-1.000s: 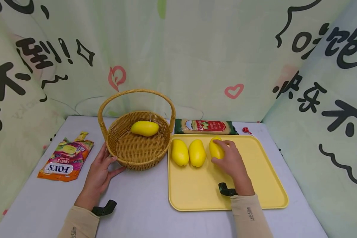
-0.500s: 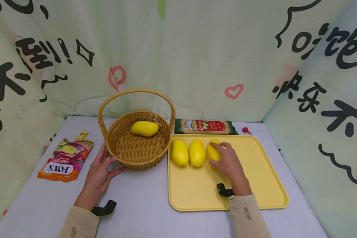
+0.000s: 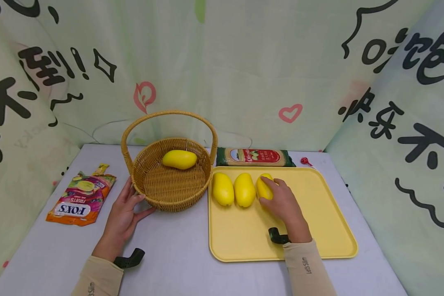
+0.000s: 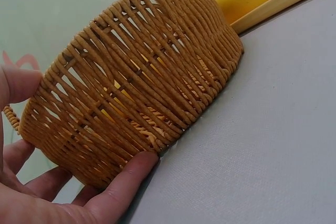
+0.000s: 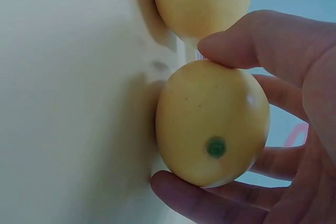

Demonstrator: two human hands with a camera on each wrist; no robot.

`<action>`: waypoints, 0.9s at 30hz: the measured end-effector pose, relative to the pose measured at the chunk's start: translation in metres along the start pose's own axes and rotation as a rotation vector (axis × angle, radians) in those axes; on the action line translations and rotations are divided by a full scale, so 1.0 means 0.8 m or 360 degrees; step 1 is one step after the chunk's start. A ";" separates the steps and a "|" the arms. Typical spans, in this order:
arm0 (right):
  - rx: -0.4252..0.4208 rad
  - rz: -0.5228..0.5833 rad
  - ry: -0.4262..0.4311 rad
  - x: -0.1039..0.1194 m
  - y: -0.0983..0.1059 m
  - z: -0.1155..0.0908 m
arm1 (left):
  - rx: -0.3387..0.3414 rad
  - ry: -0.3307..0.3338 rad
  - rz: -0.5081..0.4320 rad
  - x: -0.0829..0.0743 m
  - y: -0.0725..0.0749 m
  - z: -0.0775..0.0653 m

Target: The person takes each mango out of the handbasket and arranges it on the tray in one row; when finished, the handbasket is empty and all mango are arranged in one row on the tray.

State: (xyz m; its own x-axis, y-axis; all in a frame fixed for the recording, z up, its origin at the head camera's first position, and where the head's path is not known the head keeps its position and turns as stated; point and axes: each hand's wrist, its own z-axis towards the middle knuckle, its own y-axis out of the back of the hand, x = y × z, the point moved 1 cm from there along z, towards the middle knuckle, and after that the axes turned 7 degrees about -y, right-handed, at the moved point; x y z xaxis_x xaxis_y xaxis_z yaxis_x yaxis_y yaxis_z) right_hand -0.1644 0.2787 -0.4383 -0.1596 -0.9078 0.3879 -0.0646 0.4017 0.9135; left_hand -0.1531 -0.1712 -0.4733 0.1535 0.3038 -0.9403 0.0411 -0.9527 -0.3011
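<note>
In the head view my left hand (image 3: 123,216) holds the near left side of a round wicker basket (image 3: 174,197) with a tall handle. Its digits spread from the rim down to the base (image 4: 131,174). One yellow mango (image 3: 179,159) lies inside the basket. My right hand (image 3: 283,203) grips another mango (image 5: 210,124) on the yellow tray (image 3: 251,242), thumb on one side and fingers round the other; its green-marked end faces the right wrist camera. Immediately left of it, two more mangoes, an outer one (image 3: 223,189) and a middle one (image 3: 245,190), lie side by side.
A colourful FOX'S candy bag (image 3: 81,197) lies at the left of the white table (image 3: 174,255). Behind the tray is a long green-ended packet (image 3: 255,157), with a red lollipop (image 3: 306,161) to its right. A printed curtain (image 3: 222,74) encloses the back and sides.
My right hand has shifted slightly left with its mango, bringing it up beside the other two on the tray. My left hand and the basket have stayed in place.
</note>
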 end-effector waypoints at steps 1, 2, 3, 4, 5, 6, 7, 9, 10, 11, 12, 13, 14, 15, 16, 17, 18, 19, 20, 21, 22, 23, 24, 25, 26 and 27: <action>0.0003 -0.0004 0.0005 0.000 0.000 0.000 | -0.0002 0.0000 0.0001 0.000 0.000 0.000; 0.0006 -0.0007 0.0007 0.001 0.001 0.000 | -0.0003 0.0001 -0.0001 0.000 0.000 0.000; 0.0014 -0.0009 0.0008 0.001 0.001 0.000 | -0.0005 0.0001 -0.0002 0.000 0.000 0.000; 0.0019 -0.0010 0.0011 0.001 0.002 0.000 | -0.0005 0.0001 -0.0003 0.000 0.000 0.000; 0.0024 -0.0010 0.0013 0.001 0.003 0.000 | -0.0006 0.0001 -0.0003 0.000 0.000 0.000; 0.0033 -0.0012 0.0013 0.000 0.003 0.000 | -0.0005 -0.0001 -0.0001 0.000 0.000 0.000; 0.0040 -0.0015 0.0013 0.000 0.004 0.000 | -0.0004 -0.0004 0.0003 0.000 0.000 0.000; 0.0059 -0.0015 0.0007 0.001 0.005 0.000 | -0.0002 -0.0011 0.0010 0.000 0.000 0.000; 0.0065 -0.0014 0.0005 0.001 0.005 0.000 | -0.0002 -0.0010 0.0010 0.000 0.000 0.000; 0.0074 -0.0012 -0.0001 0.000 0.005 0.000 | -0.0002 -0.0011 0.0011 0.000 0.000 0.000; 0.0082 -0.0010 -0.0005 0.000 0.005 -0.001 | -0.0003 -0.0012 0.0012 0.001 0.000 0.001; 0.0088 -0.0006 -0.0009 0.001 0.005 -0.001 | -0.0003 -0.0012 0.0013 0.001 0.000 0.001; 0.0095 0.0001 -0.0013 0.001 0.005 -0.001 | -0.0003 -0.0011 0.0011 0.001 0.000 0.001; 0.0103 0.0008 -0.0017 0.001 0.006 -0.001 | -0.0004 -0.0009 0.0009 0.001 0.000 0.001; 0.0110 0.0013 -0.0020 0.000 0.006 -0.001 | -0.0004 -0.0005 0.0006 0.001 0.000 0.001; 0.0114 0.0014 -0.0017 0.000 0.007 -0.001 | -0.0004 -0.0005 0.0006 0.001 0.000 0.001; 0.0118 0.0015 -0.0015 0.000 0.007 -0.001 | -0.0006 -0.0003 0.0005 0.001 0.000 0.001; 0.0124 0.0015 -0.0013 0.000 0.007 -0.001 | -0.0006 -0.0001 0.0005 0.001 0.000 0.001; 0.0129 0.0015 -0.0013 -0.001 0.007 -0.001 | -0.0006 0.0001 0.0002 0.002 0.000 0.001; 0.0133 0.0011 -0.0009 -0.002 0.007 -0.001 | -0.0007 0.0003 0.0001 0.002 0.000 0.001; 0.0136 0.0009 -0.0004 -0.002 0.007 -0.001 | -0.0005 0.0001 0.0000 0.002 0.000 0.001; 0.0137 0.0006 0.0002 -0.002 0.008 -0.002 | -0.0004 0.0001 -0.0001 0.002 0.000 0.001; 0.0140 0.0008 0.0002 -0.002 0.008 -0.002 | -0.0003 0.0000 -0.0001 0.001 0.000 0.001; 0.0142 0.0008 0.0005 -0.002 0.009 -0.002 | -0.0001 0.0000 -0.0002 0.001 0.001 0.001; 0.0141 0.0011 0.0010 -0.002 0.009 -0.002 | 0.0000 -0.0001 -0.0004 0.001 0.001 0.001; 0.0139 0.0013 0.0017 -0.002 0.010 -0.002 | 0.0002 -0.0002 -0.0005 0.001 0.001 0.001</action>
State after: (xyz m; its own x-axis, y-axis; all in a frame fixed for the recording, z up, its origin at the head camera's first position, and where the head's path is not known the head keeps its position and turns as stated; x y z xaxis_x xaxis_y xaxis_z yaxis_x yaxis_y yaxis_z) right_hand -0.1630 0.2832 -0.4315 -0.1499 -0.9053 0.3973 -0.1490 0.4180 0.8962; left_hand -0.1535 -0.1714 -0.4744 0.1524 0.3067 -0.9395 0.0403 -0.9518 -0.3042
